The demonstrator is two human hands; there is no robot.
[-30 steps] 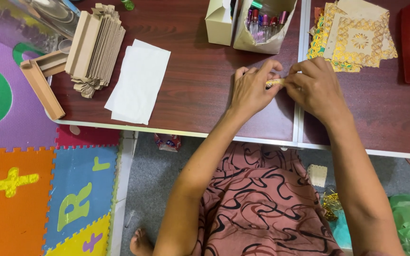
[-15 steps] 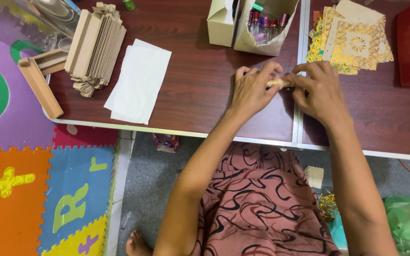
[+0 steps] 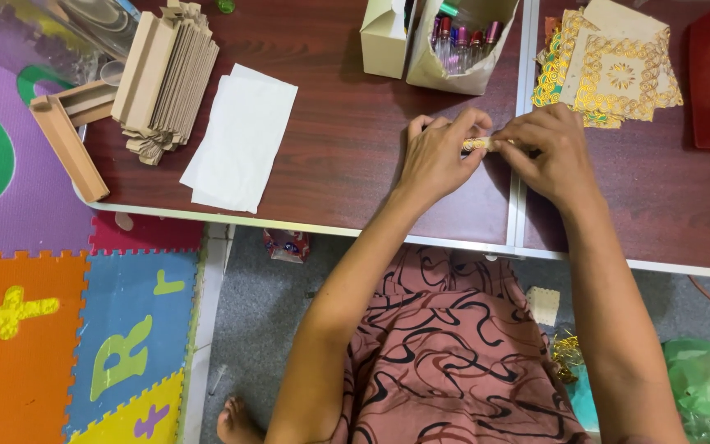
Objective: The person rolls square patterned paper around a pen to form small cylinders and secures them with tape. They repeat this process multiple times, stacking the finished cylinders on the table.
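Barely shifted since a second ago, both hands [image 3: 495,152] stay pinched on the small gold-patterned roll [image 3: 477,144] above the worktop [image 3: 347,131]; keeping even fingertip pressure should hold its wrap tight.

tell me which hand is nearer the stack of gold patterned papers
Right. The right hand sits just below the gold patterned papers, nearly touching; the left hand is farther left, by the small roll both pinch.

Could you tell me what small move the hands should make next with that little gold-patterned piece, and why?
Probably keep turning the small gold-patterned piece between the fingertips over the brown table. The left hand and right hand pinch it from opposite ends, so both are placed to turn it. Most of it is hidden by the fingers, so this is only a guess.
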